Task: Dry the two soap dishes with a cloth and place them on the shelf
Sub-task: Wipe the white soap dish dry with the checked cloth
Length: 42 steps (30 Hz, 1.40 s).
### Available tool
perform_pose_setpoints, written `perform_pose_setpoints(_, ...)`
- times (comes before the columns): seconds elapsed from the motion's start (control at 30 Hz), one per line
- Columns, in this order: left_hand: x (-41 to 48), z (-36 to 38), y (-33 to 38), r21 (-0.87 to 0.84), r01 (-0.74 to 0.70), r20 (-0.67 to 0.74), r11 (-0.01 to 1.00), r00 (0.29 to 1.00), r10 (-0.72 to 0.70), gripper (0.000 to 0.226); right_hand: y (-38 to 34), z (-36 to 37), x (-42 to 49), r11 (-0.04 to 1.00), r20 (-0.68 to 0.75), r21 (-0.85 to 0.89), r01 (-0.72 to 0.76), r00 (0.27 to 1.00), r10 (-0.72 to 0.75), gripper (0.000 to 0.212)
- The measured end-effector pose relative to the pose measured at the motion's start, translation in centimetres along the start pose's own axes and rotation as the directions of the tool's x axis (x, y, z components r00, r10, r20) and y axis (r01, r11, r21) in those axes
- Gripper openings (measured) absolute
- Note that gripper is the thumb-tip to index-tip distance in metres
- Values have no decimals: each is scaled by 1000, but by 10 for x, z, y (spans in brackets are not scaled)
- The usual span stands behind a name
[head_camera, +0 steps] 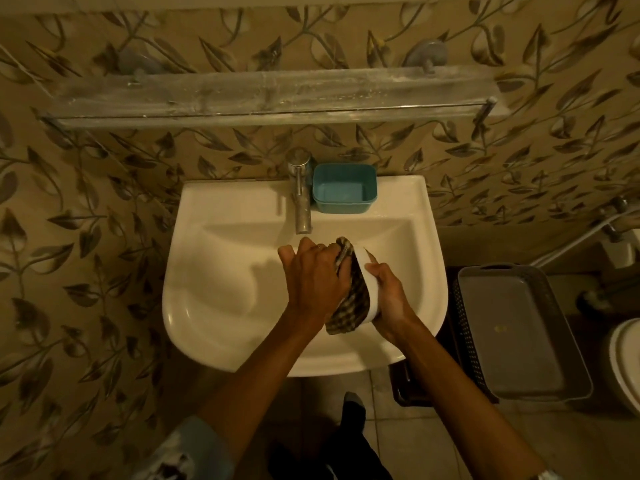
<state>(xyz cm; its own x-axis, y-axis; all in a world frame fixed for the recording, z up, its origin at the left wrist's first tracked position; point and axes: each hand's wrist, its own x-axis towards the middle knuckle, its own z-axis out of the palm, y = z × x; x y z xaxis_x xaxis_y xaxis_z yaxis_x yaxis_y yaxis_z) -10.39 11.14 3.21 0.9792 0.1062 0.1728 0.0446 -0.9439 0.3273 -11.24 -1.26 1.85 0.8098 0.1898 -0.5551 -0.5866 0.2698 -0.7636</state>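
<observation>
Over the sink (pixel 194 306), the right hand (pixel 389 292) grips a white dish (pixel 367 282) on edge; the left hand (pixel 313 275) presses a checked cloth (pixel 353 306) inside, hiding its interior. A teal dish (pixel 344 188) sits beside the tap (pixel 300 195).

sink (pixel 194 306) white | faucet (pixel 300 199) chrome | basket (pixel 519 334) grey, right of sink
</observation>
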Motion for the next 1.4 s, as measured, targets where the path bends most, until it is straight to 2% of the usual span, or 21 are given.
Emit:
perform_pose_setpoints(0.1, -3, 1, -2, 98, 40, 68, 994, 997, -47, 31, -12, 1, 2, 968, 50, -184, 171, 985, -165, 48)
perform_pose_setpoints(0.17, -11, 0, -1, 110, 69, 139, 992, 987, -84, 30, -17, 3, 4, 939, 89, -276, 207, 978, -189, 60)
perform_pose_setpoints(0.27, -27, -1, 11, 37, 66, 279, 997, 957, -74, 19, -16, 4, 4, 917, 79, -306, 256, 967, -243, 57)
perform_pose_setpoints(0.33, -33, -2, 13, -44, 127, 422, 991, 902, -97, 20, -14, 0, 7, 917, 76, -278, 287, 958, -277, 52)
perform_pose_setpoints(0.4, -28, -10, 4, -166, 253, 606, 953, 789, -104, 29, -10, -9, 11, 930, 44, -213, 299, 954, -296, 46)
perform_pose_setpoints(0.43, -26, -15, -2, -275, 360, 696, 892, 715, -74, 32, -9, -14, 13, 949, 8, -139, 284, 958, -286, 46)
perform_pose_setpoints(0.47, -26, -21, -7, -384, 486, 760, 785, 649, -30, 32, -9, -19, 14, 966, -17, -28, 258, 966, -258, 46)
perform_pose_setpoints(0.5, -28, -28, -10, -466, 604, 787, 647, 617, -9, 31, -11, -22, 15, 971, -20, 70, 227, 974, -226, 46)
perform_pose_setpoints(0.57, -30, -36, -18, -575, 721, 765, 386, 641, -59, 26, -15, -27, 15, 973, -5, 125, 196, 980, -197, 42)
perform_pose_setpoints(0.6, -31, -38, -20, -625, 720, 732, 303, 675, -93, 26, -16, -27, 15, 976, -16, 103, 191, 982, -191, 37)
perform_pose_setpoints(0.63, -32, -40, -19, -668, 685, 685, 291, 719, -122, 26, -15, -26, 15, 977, -34, 85, 193, 981, -191, 35)
perform_pose_setpoints(0.73, -43, -41, 0, -699, 488, 457, 523, 867, -199, 27, -8, -14, 15, 974, -84, 140, 178, 982, -167, 52)
perform_pose_setpoints(0.77, -49, -40, 11, -702, 437, 389, 563, 897, -211, 25, -4, -7, 15, 972, -98, 158, 176, 982, -162, 59)
perform_pose_setpoints(0.8, -55, -38, 22, -712, 400, 336, 577, 916, -220, 26, 0, 0, 16, 969, -113, 172, 178, 981, -160, 61)
perform_pose_setpoints(0.87, -68, -34, 41, -738, 357, 241, 572, 932, -271, 34, 4, 10, 15, 966, -182, 128, 224, 963, -200, 51)
perform_pose_setpoints(0.97, -74, -29, 51, -709, 317, 126, 629, 936, -330, 41, 9, 17, 9, 934, -238, -60, 352, 904, -356, 39)
perform_pose_setpoints(1.07, -68, -30, 57, -645, 264, 93, 717, 959, -269, 47, 17, 17, -1, 890, -129, -165, 424, 886, -446, 35)
perform_pose_setpoints(1.13, -55, -34, 59, -597, 265, 91, 757, 960, -265, 48, 15, 15, -1, 890, -86, -203, 409, 898, -432, 32)
perform_pose_setpoints(1.23, -26, -39, 52, -600, 307, 132, 739, 949, -287, 42, 7, 10, 4, 915, -33, -241, 324, 939, -342, 29)
perform_pose_setpoints(1.33, 7, -42, 34, -574, 345, 195, 743, 939, -285, 35, 6, 4, 3, 930, 61, -210, 303, 953, -297, 32)
perform_pose_setpoints(1.4, 16, -39, 26, -619, 373, 236, 692, 928, -289, 33, 7, 4, 4, 936, 38, -165, 311, 950, -309, 29)
